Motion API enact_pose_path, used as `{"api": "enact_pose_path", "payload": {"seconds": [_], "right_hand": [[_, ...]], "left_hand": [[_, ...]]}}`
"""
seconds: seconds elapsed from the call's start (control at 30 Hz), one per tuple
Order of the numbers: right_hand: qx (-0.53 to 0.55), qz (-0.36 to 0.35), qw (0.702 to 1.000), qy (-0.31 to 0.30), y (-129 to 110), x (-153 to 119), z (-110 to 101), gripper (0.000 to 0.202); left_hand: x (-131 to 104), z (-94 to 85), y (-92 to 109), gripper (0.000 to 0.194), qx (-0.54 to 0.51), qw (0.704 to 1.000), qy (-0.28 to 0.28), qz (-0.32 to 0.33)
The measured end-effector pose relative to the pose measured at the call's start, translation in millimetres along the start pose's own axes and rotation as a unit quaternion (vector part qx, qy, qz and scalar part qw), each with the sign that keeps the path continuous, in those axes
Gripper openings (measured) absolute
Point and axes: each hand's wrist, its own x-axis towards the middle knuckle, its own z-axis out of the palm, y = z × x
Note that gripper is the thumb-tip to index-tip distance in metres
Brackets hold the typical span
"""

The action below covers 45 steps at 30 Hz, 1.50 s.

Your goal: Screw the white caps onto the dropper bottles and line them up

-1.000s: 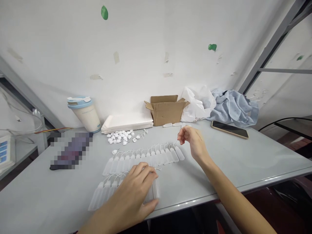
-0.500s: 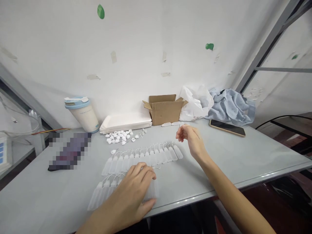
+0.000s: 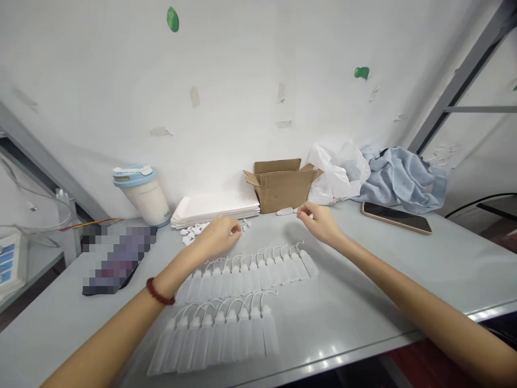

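Note:
My left hand (image 3: 221, 235) is over the small white cap-like pieces (image 3: 189, 234) at the back of the table. Its fingers are curled together, and whatever is in them is hidden. Near the cardboard box, my right hand (image 3: 318, 221) hovers with thumb and fingers bent inward; I cannot make out anything in them. Just past its fingertips lie small translucent pieces (image 3: 285, 211), one partly hidden. Two rows of slim translucent bottles with thin curved white strands at their tops lie side by side, a back row (image 3: 246, 277) and a front row (image 3: 218, 342).
Along the wall stand a cup with a blue lid (image 3: 147, 199), stacked white trays (image 3: 216, 207), an open cardboard box (image 3: 285, 191), a white plastic bag (image 3: 337, 175) and a light blue cloth (image 3: 404, 180). A phone (image 3: 396, 217) lies at the right, a blurred dark item (image 3: 121, 258) at the left.
My left hand has moved from above the front row of bottles back to the white pieces, uncovering that row. My right hand stays near the box. The view has shifted slightly.

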Motion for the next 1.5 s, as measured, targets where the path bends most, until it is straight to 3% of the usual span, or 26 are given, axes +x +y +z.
{"api": "enact_pose_path", "payload": {"seconds": [0.07,0.13,0.27,0.43,0.6,0.87,1.07,1.2,1.37,1.43,1.5], "right_hand": [[-0.101,-0.056,0.993,0.029,23.6,13.7,3.1,0.018],[-0.122,-0.065,0.99,0.035,43.7,21.9,2.0,0.024],[-0.173,-0.066,0.982,0.018,68.4,25.1,-9.2,0.029],[-0.206,-0.025,0.978,-0.027,79.8,23.7,-20.6,0.035],[-0.175,-0.019,0.983,-0.044,83.3,25.9,-20.2,0.03],[-0.139,0.03,0.987,-0.072,89.4,22.3,-26.9,0.028],[-0.06,0.098,0.988,-0.103,76.4,16.9,-35.5,0.024],[-0.016,0.146,0.976,-0.162,65.6,14.3,-44.1,0.027],[0.132,0.127,0.972,-0.146,22.1,-3.2,-39.8,0.031],[0.263,0.085,0.944,-0.18,-9.3,-17.8,-28.7,0.033],[0.376,0.048,0.891,-0.249,-41.3,-34.1,-14.4,0.031]], "left_hand": [[22.9,5.4,-3.3,0.02,0.01,0.999,-0.005,-0.051],[37.5,10.8,-3.9,0.021,0.006,0.997,-0.003,-0.077],[47.1,20.2,-6.6,0.016,-0.01,0.995,0.003,-0.099],[40.8,20.0,-9.0,0.017,-0.038,0.994,0.014,-0.097],[29.4,1.4,-9.5,0.02,-0.064,0.992,0.053,-0.091],[10.4,-16.8,-32.7,0.03,-0.151,0.973,0.118,-0.13],[-2.2,-9.7,-32.0,0.027,-0.177,0.962,0.144,-0.152],[-16.6,-2.5,-28.5,0.02,-0.128,0.976,0.153,-0.082],[-38.8,-8.3,-12.5,0.019,-0.139,0.975,0.173,-0.027],[-45.7,-11.4,-1.0,0.018,-0.165,0.97,0.177,-0.002],[-50.9,-12.2,12.1,0.015,-0.205,0.96,0.191,0.021]]}}
